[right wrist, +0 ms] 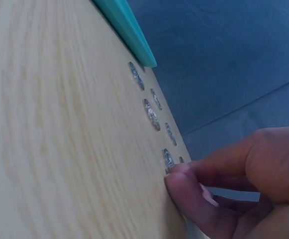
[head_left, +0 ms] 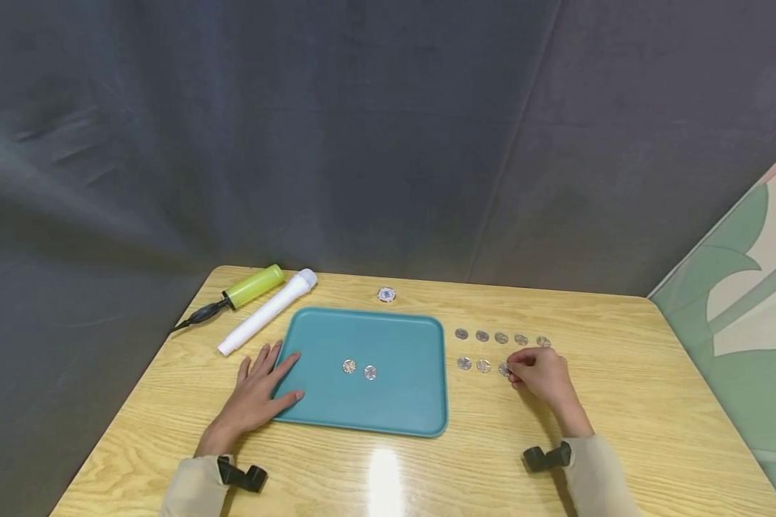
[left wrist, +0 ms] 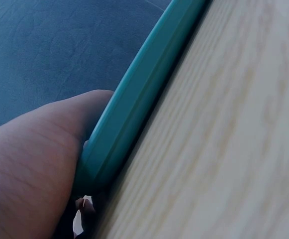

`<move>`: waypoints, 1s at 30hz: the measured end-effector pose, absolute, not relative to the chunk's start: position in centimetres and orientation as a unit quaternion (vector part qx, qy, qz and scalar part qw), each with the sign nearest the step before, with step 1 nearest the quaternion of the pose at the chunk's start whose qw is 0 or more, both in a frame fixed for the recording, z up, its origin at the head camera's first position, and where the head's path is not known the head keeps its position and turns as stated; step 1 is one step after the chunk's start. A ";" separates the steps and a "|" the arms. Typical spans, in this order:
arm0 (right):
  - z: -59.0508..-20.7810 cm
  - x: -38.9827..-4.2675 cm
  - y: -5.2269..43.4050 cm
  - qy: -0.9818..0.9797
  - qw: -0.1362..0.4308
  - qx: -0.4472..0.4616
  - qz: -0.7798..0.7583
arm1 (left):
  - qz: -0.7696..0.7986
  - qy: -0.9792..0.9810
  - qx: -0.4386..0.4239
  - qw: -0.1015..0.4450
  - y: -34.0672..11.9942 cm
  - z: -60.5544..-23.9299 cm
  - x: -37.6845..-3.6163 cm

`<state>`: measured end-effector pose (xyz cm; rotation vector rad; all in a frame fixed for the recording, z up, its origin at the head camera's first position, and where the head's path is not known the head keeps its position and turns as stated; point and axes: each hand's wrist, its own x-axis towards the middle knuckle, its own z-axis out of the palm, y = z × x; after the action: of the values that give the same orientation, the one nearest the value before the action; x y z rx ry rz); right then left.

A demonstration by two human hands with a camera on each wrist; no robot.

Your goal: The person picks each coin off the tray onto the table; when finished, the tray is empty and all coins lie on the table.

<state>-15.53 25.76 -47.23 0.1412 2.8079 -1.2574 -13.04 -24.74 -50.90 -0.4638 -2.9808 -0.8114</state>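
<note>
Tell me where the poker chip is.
Head view: the poker chip lies alone on the wooden table, just beyond the teal tray's far edge, near the middle.

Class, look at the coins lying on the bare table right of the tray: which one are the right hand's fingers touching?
The third coin of the near row, counting from the tray; the right hand has its fingertips on it, the others lie untouched.

The place is looking like a staged recording corner rather than a lived-in room. A dark grey fabric backdrop (head_left: 375, 129) is hanging behind a small light wooden table (head_left: 621, 431) and closing off the whole background. At the right edge a pale wall panel with a green leaf pattern (head_left: 744, 287) is showing. Black camera mounts (head_left: 242, 475) are sitting strapped to the person's wrists.
</note>
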 end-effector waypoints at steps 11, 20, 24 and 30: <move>-45.5 -15.2 23.1 0.936 -0.058 -0.028 -0.346 | -0.261 -0.954 -0.148 0.006 -24.6 -50.6 -12.9; -45.1 -16.2 17.5 0.918 -0.051 -0.080 -0.384 | -0.263 -0.954 -0.145 0.005 -24.6 -50.9 -13.1; -44.8 -16.8 15.7 0.906 -0.031 -0.080 -0.414 | -0.261 -0.954 -0.145 0.005 -24.7 -51.0 -13.1; -44.4 -17.3 13.2 0.896 0.002 -0.081 -0.437 | -0.260 -0.955 -0.144 0.004 -24.7 -50.8 -13.2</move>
<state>-17.30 13.21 -44.43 -0.2554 2.8117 -1.3701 -13.18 -24.70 -50.84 -0.4500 -2.9927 -0.8154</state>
